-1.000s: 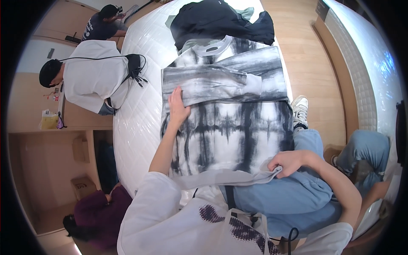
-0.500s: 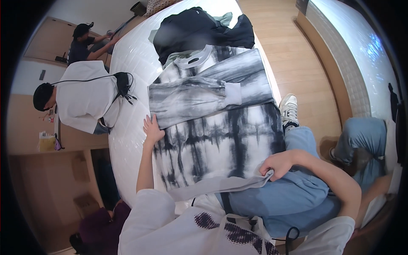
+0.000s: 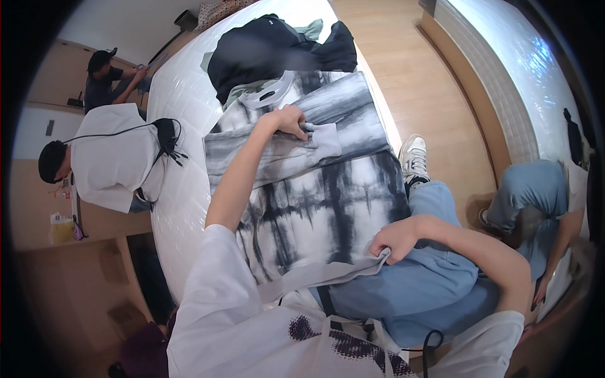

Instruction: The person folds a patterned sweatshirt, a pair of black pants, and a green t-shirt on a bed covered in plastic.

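A black, white and grey tie-dye sweatshirt (image 3: 321, 201) lies spread on a plastic-covered mattress (image 3: 183, 239), its collar at the far end and both sleeves folded across the chest. My left hand (image 3: 290, 121) reaches over the upper sleeve, fingers closed in a pinch on its fabric beside the pale grey cuff (image 3: 327, 140). At the near right corner, my right hand (image 3: 397, 242) grips the grey hem (image 3: 321, 277), fingers curled round the fabric. My bent leg in blue jeans sits against that corner.
A heap of black clothing (image 3: 271, 53) with some green cloth lies beyond the collar. Two people (image 3: 104, 154) are at the left side. Wooden floor (image 3: 403, 69) separates this mattress from another wrapped one (image 3: 491, 69). A person in jeans (image 3: 529, 195) is at the right.
My left hand has left the sweatshirt's left edge, moved up and right, and closed on the sleeve near the cuff. My right hand keeps its hold on the hem.
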The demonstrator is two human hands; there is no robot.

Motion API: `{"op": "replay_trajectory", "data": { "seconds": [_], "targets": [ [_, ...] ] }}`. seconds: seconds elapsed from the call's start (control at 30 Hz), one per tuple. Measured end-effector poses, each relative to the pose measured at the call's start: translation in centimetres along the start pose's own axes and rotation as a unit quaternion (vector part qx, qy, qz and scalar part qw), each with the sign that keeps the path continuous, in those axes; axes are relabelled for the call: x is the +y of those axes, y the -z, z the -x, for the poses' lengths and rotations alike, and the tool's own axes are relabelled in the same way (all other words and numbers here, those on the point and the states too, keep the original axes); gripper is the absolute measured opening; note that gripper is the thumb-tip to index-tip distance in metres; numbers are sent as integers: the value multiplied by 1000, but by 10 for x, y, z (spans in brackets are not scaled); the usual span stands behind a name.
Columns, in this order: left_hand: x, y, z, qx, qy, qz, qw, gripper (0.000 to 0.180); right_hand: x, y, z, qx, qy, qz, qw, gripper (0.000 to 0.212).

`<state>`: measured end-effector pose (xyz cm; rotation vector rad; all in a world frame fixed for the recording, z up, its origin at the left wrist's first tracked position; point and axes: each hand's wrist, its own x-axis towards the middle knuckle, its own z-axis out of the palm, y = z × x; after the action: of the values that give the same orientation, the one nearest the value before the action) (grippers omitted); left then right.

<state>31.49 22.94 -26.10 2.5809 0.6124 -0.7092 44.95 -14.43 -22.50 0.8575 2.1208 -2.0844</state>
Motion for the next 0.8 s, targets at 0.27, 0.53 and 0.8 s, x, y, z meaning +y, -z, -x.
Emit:
{"op": "replay_trajectory", "data": {
  "seconds": [0.27,0.53,0.8],
  "targets": [
    [23,-46,12,354,17,-1,935,51,6,-4,1,2,0,-12,1000,18],
    [49,-118,28,410,23,-52,910,64,5,-1,-2,-17,-15,8,1000,18],
    [60,-125,36,434,-7,2,901,64,7,-3,-4,-21,1,26,999,18]
  ]
}}
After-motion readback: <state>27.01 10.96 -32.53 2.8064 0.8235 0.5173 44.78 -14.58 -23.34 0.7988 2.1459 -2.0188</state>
